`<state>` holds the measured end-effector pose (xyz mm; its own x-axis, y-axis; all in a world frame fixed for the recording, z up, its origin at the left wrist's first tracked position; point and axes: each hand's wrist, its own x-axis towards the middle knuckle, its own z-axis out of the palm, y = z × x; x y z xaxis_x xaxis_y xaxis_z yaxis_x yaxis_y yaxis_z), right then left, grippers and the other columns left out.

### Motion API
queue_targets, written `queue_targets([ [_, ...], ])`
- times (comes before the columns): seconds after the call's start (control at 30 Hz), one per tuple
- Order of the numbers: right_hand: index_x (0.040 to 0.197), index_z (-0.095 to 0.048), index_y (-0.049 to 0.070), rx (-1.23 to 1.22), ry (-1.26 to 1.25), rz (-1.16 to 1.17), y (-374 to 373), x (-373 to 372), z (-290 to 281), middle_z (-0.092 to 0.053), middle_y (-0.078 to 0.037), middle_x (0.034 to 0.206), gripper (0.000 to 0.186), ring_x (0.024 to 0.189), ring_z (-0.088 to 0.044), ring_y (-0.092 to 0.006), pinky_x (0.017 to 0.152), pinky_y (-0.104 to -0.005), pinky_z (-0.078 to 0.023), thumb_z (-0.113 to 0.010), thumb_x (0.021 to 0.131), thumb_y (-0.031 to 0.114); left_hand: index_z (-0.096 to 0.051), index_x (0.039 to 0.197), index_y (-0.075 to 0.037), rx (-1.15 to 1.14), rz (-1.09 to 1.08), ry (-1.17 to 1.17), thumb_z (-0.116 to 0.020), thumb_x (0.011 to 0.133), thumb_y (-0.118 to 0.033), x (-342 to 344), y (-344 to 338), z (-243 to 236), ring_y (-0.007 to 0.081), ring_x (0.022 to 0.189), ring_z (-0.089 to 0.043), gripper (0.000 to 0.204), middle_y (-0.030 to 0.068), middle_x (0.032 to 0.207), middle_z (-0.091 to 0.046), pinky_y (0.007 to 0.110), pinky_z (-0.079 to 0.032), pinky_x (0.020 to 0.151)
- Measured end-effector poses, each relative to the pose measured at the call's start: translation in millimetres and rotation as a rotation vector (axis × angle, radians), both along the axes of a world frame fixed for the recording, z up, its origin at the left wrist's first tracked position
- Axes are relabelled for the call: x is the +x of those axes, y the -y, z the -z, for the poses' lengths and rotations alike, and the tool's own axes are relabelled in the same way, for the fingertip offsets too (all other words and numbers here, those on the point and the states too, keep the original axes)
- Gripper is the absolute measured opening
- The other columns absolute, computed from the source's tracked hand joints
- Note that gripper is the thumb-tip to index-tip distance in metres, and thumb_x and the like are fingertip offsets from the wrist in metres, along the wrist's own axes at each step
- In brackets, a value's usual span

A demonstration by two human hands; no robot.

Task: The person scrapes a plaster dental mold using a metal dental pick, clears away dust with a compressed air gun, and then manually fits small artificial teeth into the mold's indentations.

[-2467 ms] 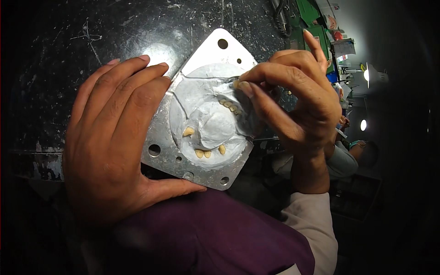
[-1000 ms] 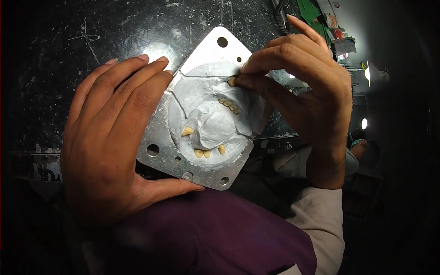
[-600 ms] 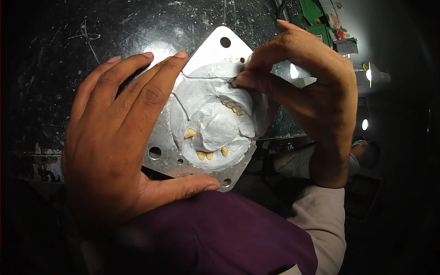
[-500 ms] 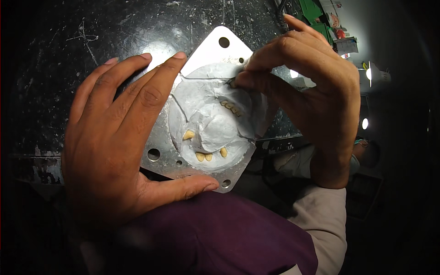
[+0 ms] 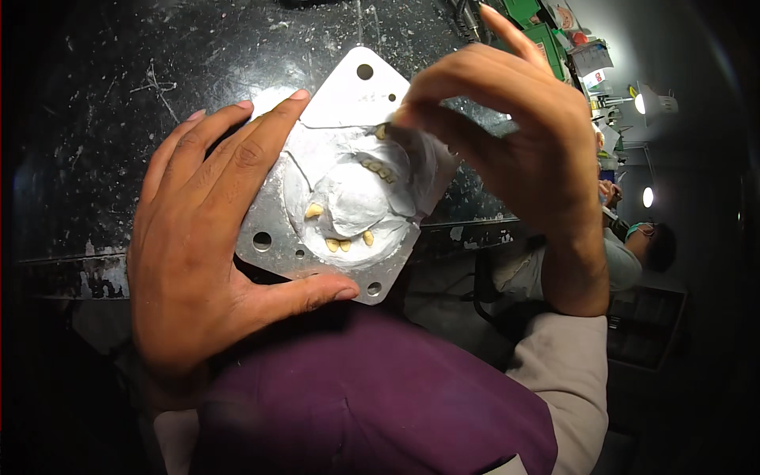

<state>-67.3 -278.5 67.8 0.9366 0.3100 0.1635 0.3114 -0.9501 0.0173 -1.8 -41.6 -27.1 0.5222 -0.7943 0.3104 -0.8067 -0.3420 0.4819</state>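
A metal dental flask half (image 5: pixel 273 218) with corner holes lies in front of me, filled with white-grey plaster (image 5: pixel 348 198). Several yellowish false teeth (image 5: pixel 338 245) sit in the plaster's near side, and a short row of teeth (image 5: pixel 378 170) lies farther in. One more tooth (image 5: pixel 381 131) shows near the far edge, next to my right fingertips. My left hand (image 5: pixel 210 210) grips the flask, its thumb on the near edge and fingers along the left. My right hand (image 5: pixel 507 127) is pinched over the plaster's far right; its fingertips are blurred, and anything between them is hidden.
Under the flask is a black, scratched bench (image 5: pixel 95 158) whose front edge runs along the near side. Green bins (image 5: pixel 542 51) and a lamp (image 5: pixel 657 103) stand at the far right. Another person (image 5: pixel 625 257) is at the right beyond my forearm.
The whole view has shifted slightly, with the flask now a little farther left. My right fingertips have moved off a spot on the plaster's far side, where a tooth now shows.
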Motion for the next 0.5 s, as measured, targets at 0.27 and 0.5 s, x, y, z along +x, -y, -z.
queue_targets([
  [0.27,0.110,-0.076,0.004,0.644,0.378,0.470,81.8,-107.1,27.3,-0.075,-0.005,0.103,0.020,0.098,-0.068,-0.0140,0.102,-0.0342,-0.046,-0.075,0.090,0.004,-0.044,0.152,0.001,-0.224,-0.042,-0.428,-0.089,0.054,-0.063,-1.6,6.7,-5.5,0.0365,0.139,-0.049,0.126,0.0263,0.145,-0.054,0.048,-0.032,0.119],
  [0.5,0.102,-0.077,0.002,0.612,0.293,0.665,128.2,-132.5,58.8,-0.074,-0.008,0.097,0.013,0.090,-0.070,-0.0165,0.083,-0.0271,-0.052,-0.075,0.090,0.007,-0.056,0.140,0.004,-0.343,-0.062,-0.893,-0.073,0.090,-0.017,20.7,54.0,-26.4,0.0210,0.118,-0.062,0.057,0.0158,0.126,-0.067,0.033,-0.045,0.105],
])
